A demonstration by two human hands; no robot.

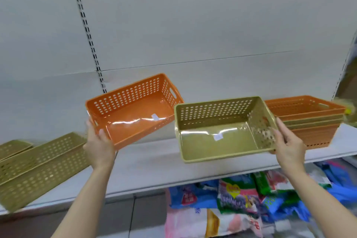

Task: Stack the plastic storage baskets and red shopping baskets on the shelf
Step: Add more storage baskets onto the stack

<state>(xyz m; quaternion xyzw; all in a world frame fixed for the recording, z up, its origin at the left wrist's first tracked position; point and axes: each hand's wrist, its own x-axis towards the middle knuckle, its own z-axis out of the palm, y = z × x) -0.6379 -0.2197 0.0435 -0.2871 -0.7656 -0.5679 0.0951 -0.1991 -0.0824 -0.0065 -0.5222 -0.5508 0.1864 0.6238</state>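
Left grip first: my left hand (99, 146) holds the orange basket (133, 110) by its near short end, thumb over the rim and fingers curled beneath, so the basket hangs tilted above the shelf (154, 170) with its open top turned toward me. My right hand (287, 145) grips the green basket (222, 127) at its right end, thumb along the rim, fingers wrapped under the wall; this basket also tips toward me, and I cannot tell whether its base touches the shelf. Each basket has a small white label on its floor. Just beside my right hand, at the right end of the shelf, stands a stack of baskets (311, 121), orange and green nested together. At the left end lie more green baskets (38, 168). Below the shelf I see colourful packets (241, 199) heaped together.
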